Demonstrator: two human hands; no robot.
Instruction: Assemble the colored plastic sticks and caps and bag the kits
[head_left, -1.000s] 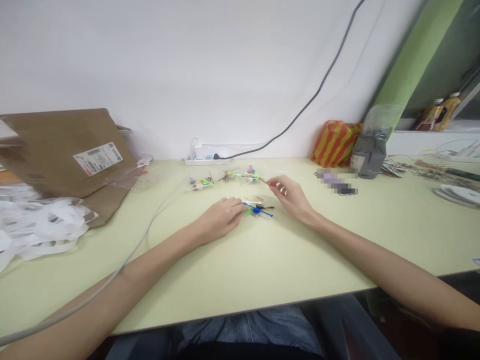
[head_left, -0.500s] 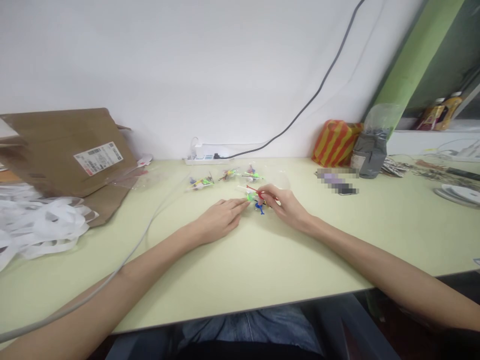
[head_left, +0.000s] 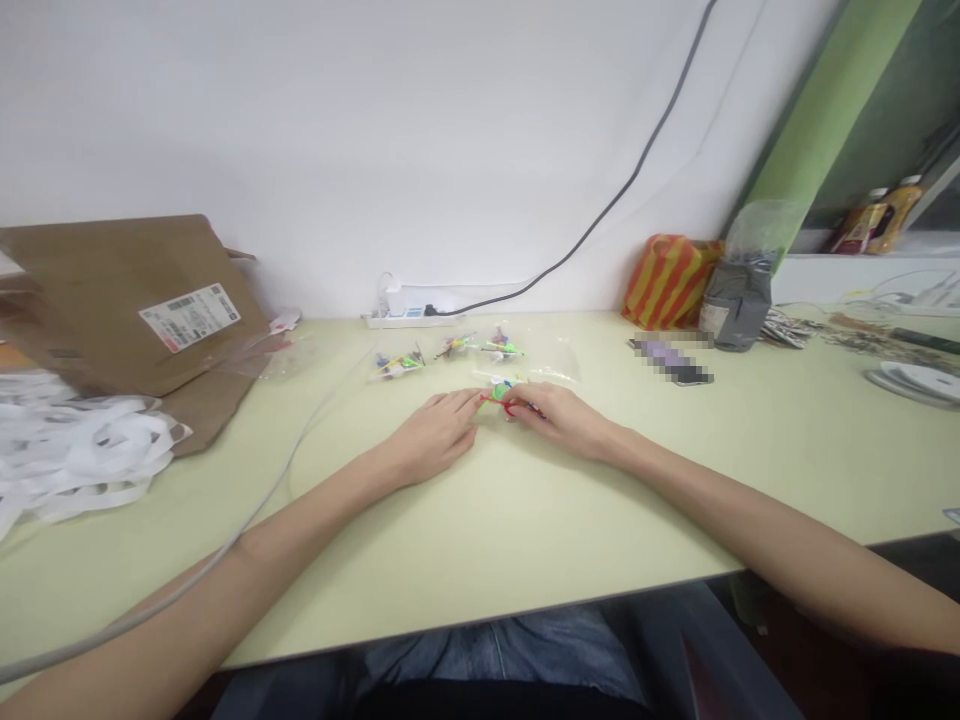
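My left hand lies on the table with its fingers stretched out, the tips at the edge of a small heap of coloured plastic pieces. My right hand bends over that heap from the other side. Its fingertips close on a thin red plastic piece, low over the others. A bright green piece shows between my hands. Bits of blue and white peek out there too, though my right fingers cover much of the heap. Just behind lie small clear bags of similar coloured pieces.
A power strip with a dark cable stands against the wall. To the left are a cardboard box and heaped white strips. At right are a striped bag, a grey bag and a blurred-out phone-like object. A grey cord crosses my left forearm.
My right hand has come down with the red piece, which now lies lower and further left. The blue piece, plain before, is mostly covered. My left hand has barely moved.
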